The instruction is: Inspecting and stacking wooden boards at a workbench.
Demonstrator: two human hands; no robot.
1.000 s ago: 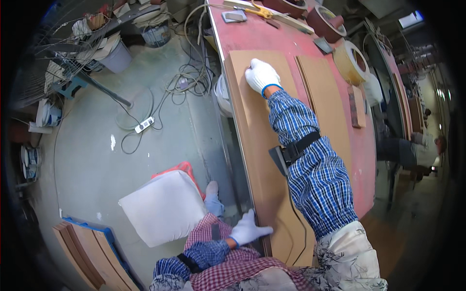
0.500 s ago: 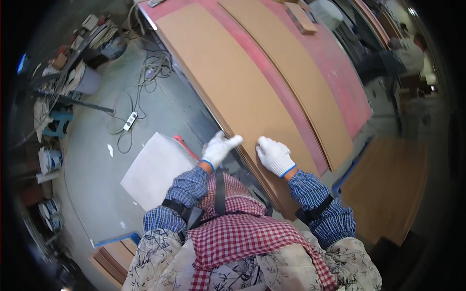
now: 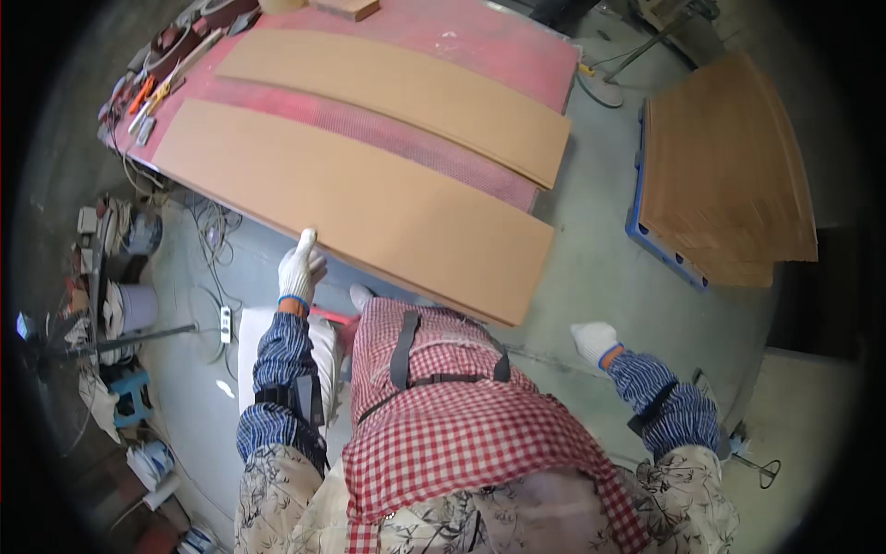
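Observation:
My left hand (image 3: 300, 270), in a white knit glove with a blue cuff, is at the long near edge of a brown board (image 3: 360, 208). One finger stretches up over that edge; the others are bent and apart from it. My right hand (image 3: 595, 342), gloved alike, is closed in a loose fist over the floor, to the right of the board's near corner, with nothing seen in it. A second brown board (image 3: 406, 88) lies behind the first on a red-pink table (image 3: 544, 60), a strip of the tabletop showing between them.
Brown panels (image 3: 729, 157) stand stacked on a blue pallet (image 3: 664, 254) at right. Hand tools (image 3: 148, 102) lie at the table's far left. A white-covered block (image 3: 258, 351), power strip (image 3: 225, 325), cables (image 3: 217, 231) and blue stool (image 3: 127, 397) are at left.
My view has swung to the right, so the boards now lie more crosswise. My right hand has left the near board and moved right over the floor. The left stays at its edge.

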